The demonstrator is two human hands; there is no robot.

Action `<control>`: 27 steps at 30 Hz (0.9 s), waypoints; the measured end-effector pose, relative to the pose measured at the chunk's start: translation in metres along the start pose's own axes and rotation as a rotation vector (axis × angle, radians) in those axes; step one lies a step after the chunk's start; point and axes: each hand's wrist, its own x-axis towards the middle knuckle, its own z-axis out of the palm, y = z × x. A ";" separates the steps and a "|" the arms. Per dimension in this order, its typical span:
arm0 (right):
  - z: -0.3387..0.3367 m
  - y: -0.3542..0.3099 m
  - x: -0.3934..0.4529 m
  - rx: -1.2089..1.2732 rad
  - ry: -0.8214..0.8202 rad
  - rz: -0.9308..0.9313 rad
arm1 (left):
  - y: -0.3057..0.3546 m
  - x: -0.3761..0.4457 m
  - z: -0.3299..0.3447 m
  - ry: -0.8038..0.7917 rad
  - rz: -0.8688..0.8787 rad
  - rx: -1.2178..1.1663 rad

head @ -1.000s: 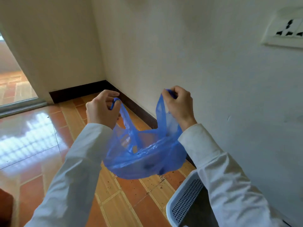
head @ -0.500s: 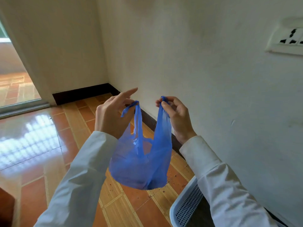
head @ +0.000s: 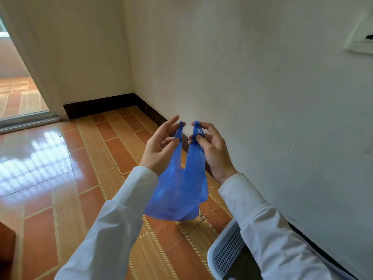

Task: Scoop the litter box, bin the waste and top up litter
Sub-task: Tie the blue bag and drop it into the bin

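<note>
- The floor (head: 60,178) is laid in glossy orange-brown tiles with paler striped bands between them; a bright window reflection spreads over the left part.
- A dark skirting board (head: 96,105) runs along the base of the far wall and turns the corner along the right wall.
- The walls are plain off-white; the right wall (head: 262,87) carries a white socket plate (head: 359,39) at the upper right edge, only partly in view.
- At far left a doorway (head: 18,81) with a metal threshold opens onto more orange tiling.
- The blue plastic bag (head: 177,190) hangs in the air in the middle of the scene, above the floor, with its 2 handles drawn up close together.
- The left hand (head: 159,148) pinches the left handle between thumb and fingers, the index finger stretched out straight.
- The right hand (head: 214,150) pinches the right handle, its fingers curled round the twisted strip.
- Both arms wear white sleeves.
- Scattered litter grains (head: 203,213) lie on the tiles just below and to the right of the bag.
- The white litter box (head: 226,253), with a grid-patterned rim, sits on the floor at near right, against the right wall and partly hidden by the right sleeve.
- A dark brown object (head: 6,245) shows at the near left edge; what it is cannot be told.
</note>
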 end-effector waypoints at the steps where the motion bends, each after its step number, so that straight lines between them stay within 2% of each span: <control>1: 0.000 0.003 0.000 -0.033 -0.002 0.002 | -0.005 -0.001 0.001 -0.014 -0.003 0.033; 7: -0.003 0.011 -0.002 -0.079 -0.026 0.013 | -0.018 -0.005 0.005 0.034 -0.023 0.053; 12: -0.005 0.013 -0.005 -0.180 -0.094 -0.056 | -0.025 -0.006 0.006 0.026 -0.186 -0.106; 15: -0.004 0.015 -0.009 -0.268 -0.158 -0.103 | -0.027 -0.006 0.006 0.034 -0.347 -0.232; 18: -0.002 0.014 -0.012 -0.337 -0.213 -0.158 | -0.028 -0.004 0.004 -0.047 -0.467 -0.321; 21: -0.002 0.015 -0.012 -0.378 -0.228 -0.182 | -0.027 -0.005 0.002 -0.141 -0.507 -0.273; 27: -0.005 0.015 -0.013 -0.441 -0.269 -0.203 | -0.028 -0.007 0.002 -0.079 -0.512 -0.216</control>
